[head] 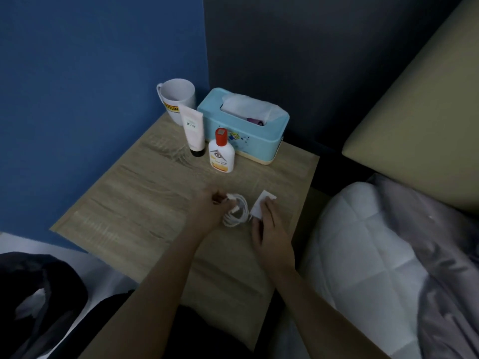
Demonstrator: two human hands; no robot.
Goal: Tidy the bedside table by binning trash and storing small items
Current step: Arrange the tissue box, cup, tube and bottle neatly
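Your left hand pinches one end of the cable with curled fingers. The white coil lies on the table towards its front, between your two hands. Your right hand rests on the charger just beside the coil, fingers fairly straight over it, pressing rather than clenching. At the back stand a mug, tube, bottle and tissue box — well apart from the cable.

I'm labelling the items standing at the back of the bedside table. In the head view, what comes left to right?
White mug → white cream tube → white bottle with red cap → light blue tissue box.
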